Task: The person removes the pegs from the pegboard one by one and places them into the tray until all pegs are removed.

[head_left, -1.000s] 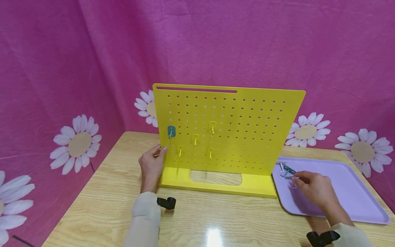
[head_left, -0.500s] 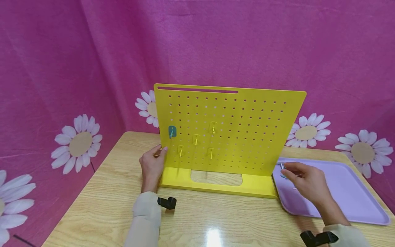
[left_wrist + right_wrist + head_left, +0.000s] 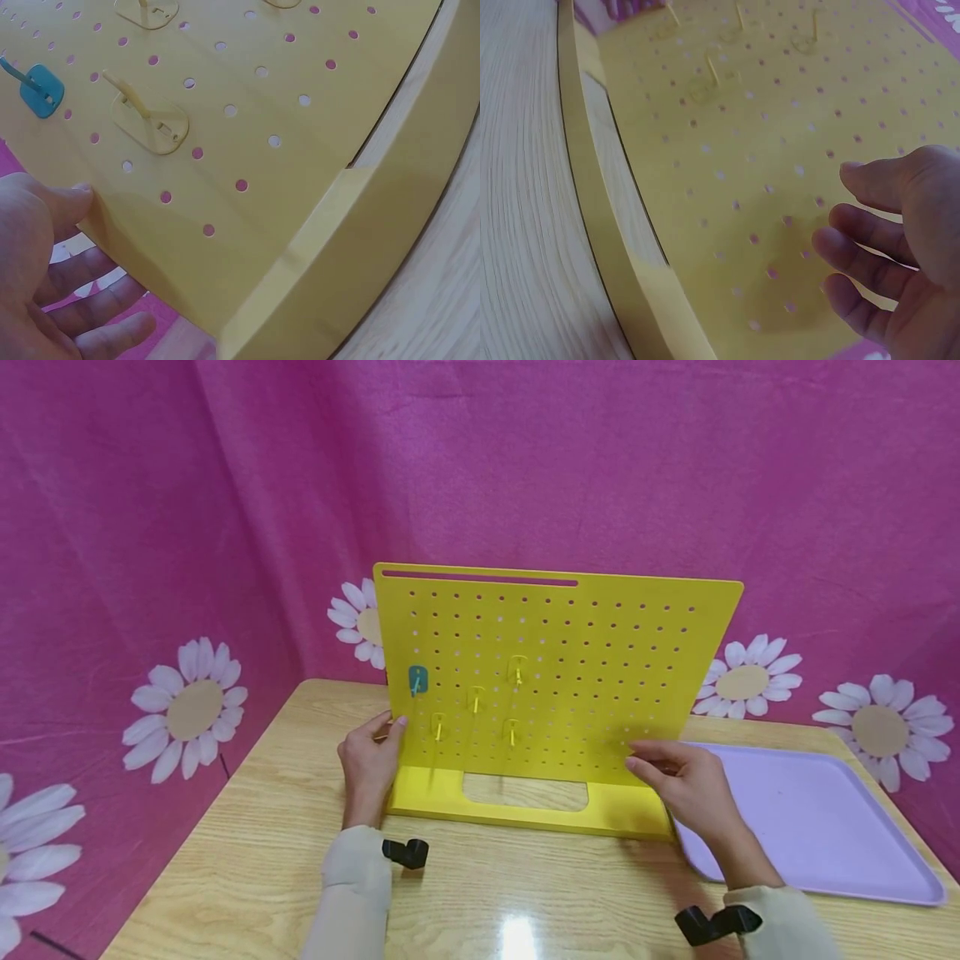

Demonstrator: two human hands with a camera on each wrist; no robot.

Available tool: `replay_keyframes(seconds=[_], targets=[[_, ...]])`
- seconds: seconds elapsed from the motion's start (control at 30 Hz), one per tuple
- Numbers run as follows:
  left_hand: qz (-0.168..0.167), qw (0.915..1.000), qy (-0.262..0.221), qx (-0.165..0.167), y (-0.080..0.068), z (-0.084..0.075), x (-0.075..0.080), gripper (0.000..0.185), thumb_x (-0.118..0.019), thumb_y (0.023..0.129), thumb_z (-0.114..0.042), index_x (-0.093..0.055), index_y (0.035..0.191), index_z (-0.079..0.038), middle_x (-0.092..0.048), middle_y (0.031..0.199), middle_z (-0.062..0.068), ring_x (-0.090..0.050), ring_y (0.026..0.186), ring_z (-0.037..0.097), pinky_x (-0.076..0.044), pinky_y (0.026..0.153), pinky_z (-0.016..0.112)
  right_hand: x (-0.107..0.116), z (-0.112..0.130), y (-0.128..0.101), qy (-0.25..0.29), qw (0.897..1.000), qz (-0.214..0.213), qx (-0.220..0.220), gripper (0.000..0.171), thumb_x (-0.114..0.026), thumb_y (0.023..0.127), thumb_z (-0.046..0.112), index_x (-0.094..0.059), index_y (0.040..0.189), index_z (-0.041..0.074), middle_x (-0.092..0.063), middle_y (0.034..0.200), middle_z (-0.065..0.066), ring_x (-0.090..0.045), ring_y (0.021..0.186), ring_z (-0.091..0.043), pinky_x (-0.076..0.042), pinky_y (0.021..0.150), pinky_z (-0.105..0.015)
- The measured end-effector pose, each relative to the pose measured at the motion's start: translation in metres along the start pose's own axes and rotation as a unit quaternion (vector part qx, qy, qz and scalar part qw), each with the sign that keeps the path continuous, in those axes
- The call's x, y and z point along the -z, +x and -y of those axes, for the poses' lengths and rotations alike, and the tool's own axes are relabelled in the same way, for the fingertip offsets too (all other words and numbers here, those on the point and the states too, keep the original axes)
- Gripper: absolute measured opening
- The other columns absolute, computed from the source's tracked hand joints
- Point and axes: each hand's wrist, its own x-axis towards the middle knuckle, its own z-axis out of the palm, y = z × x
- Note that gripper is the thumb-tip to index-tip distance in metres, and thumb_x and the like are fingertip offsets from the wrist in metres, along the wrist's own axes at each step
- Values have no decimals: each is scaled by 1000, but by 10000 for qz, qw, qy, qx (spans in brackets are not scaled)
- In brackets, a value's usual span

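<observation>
While our left hand (image 3: 369,762) grips the yellow pegboard (image 3: 592,685) by its edge to steady it, our right hand (image 3: 686,781), loosely open and empty, nears its lower holes.

Bare pegboard (image 3: 615,677) right of the hooks (image 3: 476,699) stands unobstructed; tray (image 3: 825,810) flanks its base.

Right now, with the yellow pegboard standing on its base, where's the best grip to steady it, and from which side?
Probably the pegboard's bare left vertical edge, from the left, low near the base. The left hand already holds there, thumb in front, fingers behind. The edge is thin and clear of the hooks.
</observation>
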Motion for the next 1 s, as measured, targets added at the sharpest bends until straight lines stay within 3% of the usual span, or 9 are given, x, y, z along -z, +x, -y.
replay_keyframes(seconds=[0.13,0.47,0.77,1.0], targets=[[30,10000,10,21,1,1,0,35,-71,95,-29,-72,123,-8,-73,103,14,-70,95,29,-56,83,42,-17,9,7,303,9993,201,-121,26,-73,93,16,-74,113,-1,-74,100,-10,-68,86,-22,-55,68,-25],[67,10000,-8,73,0,1,0,36,-71,95,-29,-72,125,-8,-73,104,15,-69,97,29,-56,84,43,-54,19,17,903,9939,537,-327,27,-75,92,15,-73,114,0,-73,102,-9,-68,87,-22,-55,71,-27],[-59,10000,30,-26,1,3,1,34,-73,94,-28,-73,122,-8,-74,101,14,-70,91,29,-56,82,42,-85,33,26,1482,9867,659,-86,28,-76,91,15,-74,113,-1,-74,99,-9,-69,87,-23,-55,70,-28],[-20,10000,1,-51,0,2,0,35,-73,94,-26,-73,123,-7,-73,103,16,-70,92,29,-56,82,43,-106,41,31,1482,9869,643,29,26,-77,89,11,-74,113,1,-74,95,-6,-69,84,-22,-55,70,-30]])
